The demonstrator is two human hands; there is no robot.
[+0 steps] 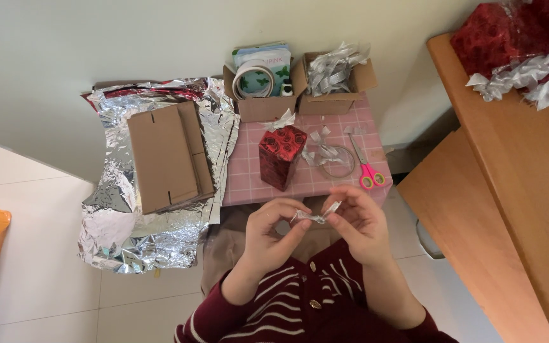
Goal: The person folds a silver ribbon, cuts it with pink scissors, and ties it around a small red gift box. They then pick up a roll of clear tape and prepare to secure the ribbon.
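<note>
Head view: left hand [273, 230] and right hand [358, 222] both pinching a small silver ribbon [316, 216] between closed fingers [300, 223], just short of the red wrapped box [281, 156] sitting on the pink counter [249, 178].

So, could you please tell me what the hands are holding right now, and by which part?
Both hands hold a small piece of silver ribbon: the left hand pinches its left end, the right hand its right end, between fingertips.
</note>
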